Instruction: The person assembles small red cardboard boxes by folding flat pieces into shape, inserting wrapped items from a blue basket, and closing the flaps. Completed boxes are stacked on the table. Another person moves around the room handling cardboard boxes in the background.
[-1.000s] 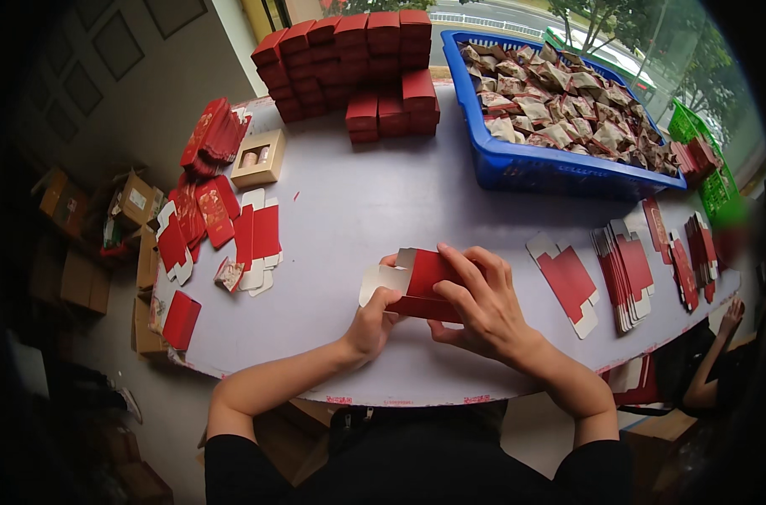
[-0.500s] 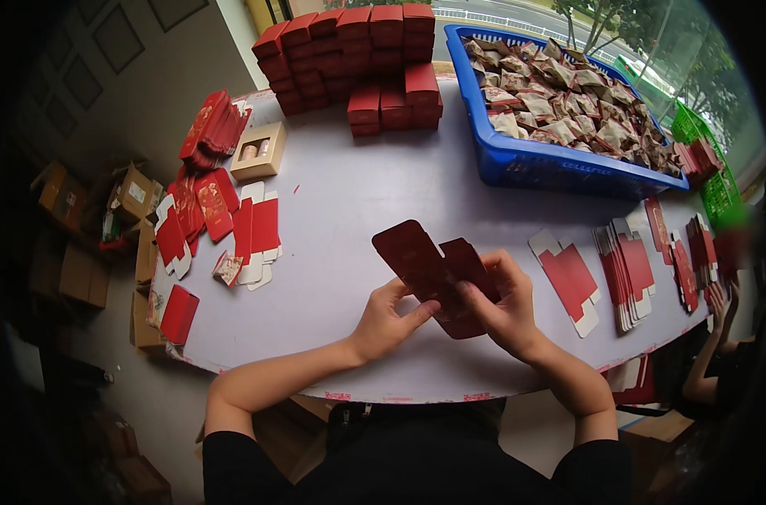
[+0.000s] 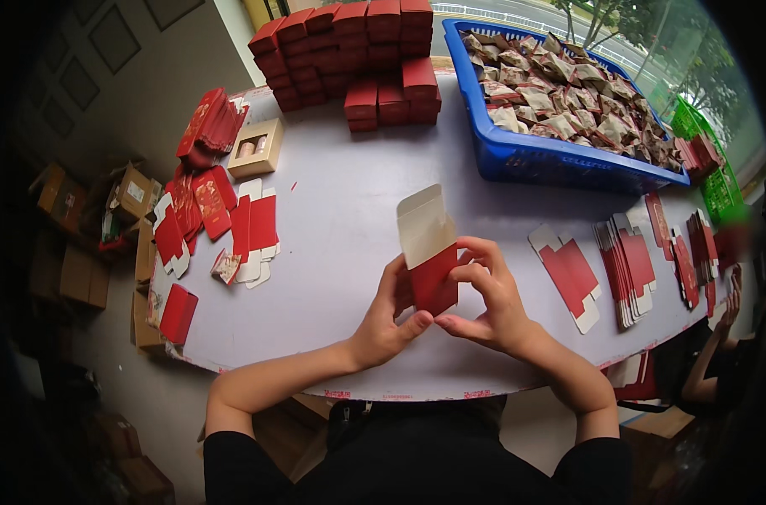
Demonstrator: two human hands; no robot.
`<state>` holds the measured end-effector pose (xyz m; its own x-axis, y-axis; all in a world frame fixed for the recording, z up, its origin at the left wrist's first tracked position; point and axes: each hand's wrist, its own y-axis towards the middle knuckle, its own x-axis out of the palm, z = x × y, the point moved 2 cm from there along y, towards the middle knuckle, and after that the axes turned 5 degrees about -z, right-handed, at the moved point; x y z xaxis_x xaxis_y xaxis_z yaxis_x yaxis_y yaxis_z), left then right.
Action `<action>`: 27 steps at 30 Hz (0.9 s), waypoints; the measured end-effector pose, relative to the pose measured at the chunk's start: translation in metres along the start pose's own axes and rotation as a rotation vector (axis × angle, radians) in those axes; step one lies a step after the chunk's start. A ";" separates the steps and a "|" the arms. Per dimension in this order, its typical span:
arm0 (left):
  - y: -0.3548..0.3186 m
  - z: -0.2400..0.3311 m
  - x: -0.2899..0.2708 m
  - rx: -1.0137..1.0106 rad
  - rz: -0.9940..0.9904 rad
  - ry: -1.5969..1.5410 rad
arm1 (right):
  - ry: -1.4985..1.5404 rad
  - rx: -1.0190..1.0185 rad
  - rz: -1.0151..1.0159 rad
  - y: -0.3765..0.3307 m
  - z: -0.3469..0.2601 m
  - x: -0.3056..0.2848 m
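Observation:
Between my two hands, over the near middle of the table, is a red cardboard box opened into a square tube. Its long flap stands up and shows a pale inside. My left hand is closed round the box's left side, thumb at the lower edge. On the other side my right hand grips it with curled fingers against the right face and the thumb near the bottom. Flat unfolded red-and-white boxes lie to the right of my right hand, with a stack of more flat boxes beyond them.
A blue basket full of small wrapped packets stands far right. Stacked red boxes rise at the back. At left are red cards, a window box, a packet and a red box. Another person's hand is at far right.
The box in my hands has gone from a flat dark-red piece to an opened tube, its pale-lined flap now upright. My right hand has shifted its grip down the right side.

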<state>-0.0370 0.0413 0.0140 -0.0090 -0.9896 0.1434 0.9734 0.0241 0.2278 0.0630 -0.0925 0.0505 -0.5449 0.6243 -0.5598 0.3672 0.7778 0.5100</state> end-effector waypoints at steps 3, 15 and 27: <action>0.006 -0.003 -0.009 -0.094 0.106 0.002 | -0.071 -0.048 -0.029 -0.002 0.002 0.006; 0.005 0.000 -0.004 0.003 0.029 0.114 | 0.517 0.250 -0.007 -0.002 0.016 0.007; 0.009 0.001 -0.006 -0.390 -0.246 -0.062 | 0.303 0.298 -0.071 -0.008 0.025 0.005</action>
<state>-0.0281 0.0472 0.0161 -0.2521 -0.9487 0.1908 0.9539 -0.2768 -0.1158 0.0766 -0.0942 0.0272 -0.7572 0.5537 -0.3464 0.4983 0.8326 0.2418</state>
